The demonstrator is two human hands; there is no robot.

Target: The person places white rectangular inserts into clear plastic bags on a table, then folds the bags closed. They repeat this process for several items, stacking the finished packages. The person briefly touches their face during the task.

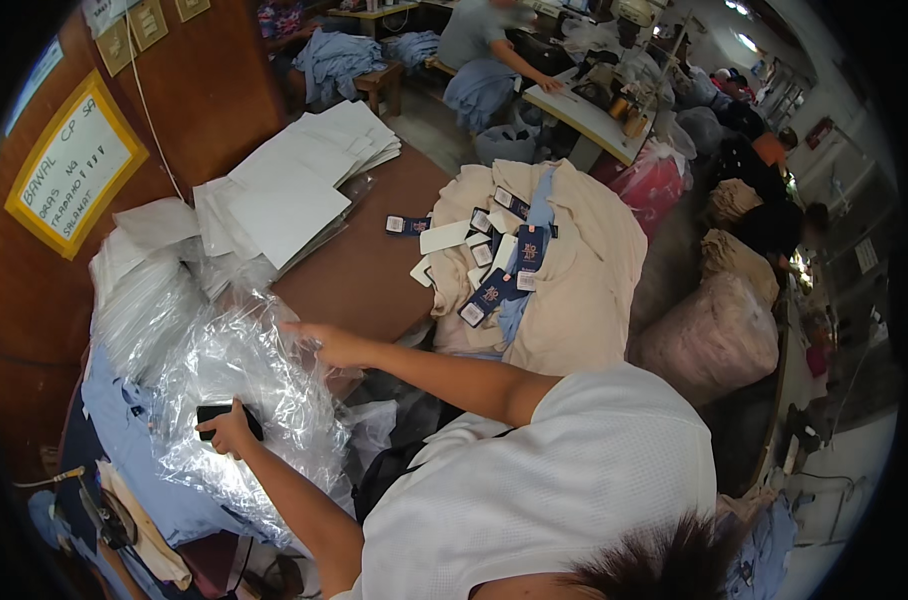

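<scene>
A heap of shiny clear plastic bags [304,450] lies before me on the left, over light-blue folded cloth [124,430]. My left hand [231,430] is closed on a flat black rectangular object [212,412], its exact kind unclear, resting over the plastic. Further up, my right hand [334,347] is at the far edge of the bags, its index finger reaching out and its fingers closing on the plastic. Right of it sits a stack of beige garments [584,270], with several navy and white hang tags [494,290] scattered on top.
White paper sheets [284,205] are stacked on the brown table [374,260]. A wooden wall [219,100] with a yellow-edged sign [79,165] stands at the left. Beyond, a co-worker [479,40] sits at a sewing table [584,115]. Stuffed sacks [714,335] line the right.
</scene>
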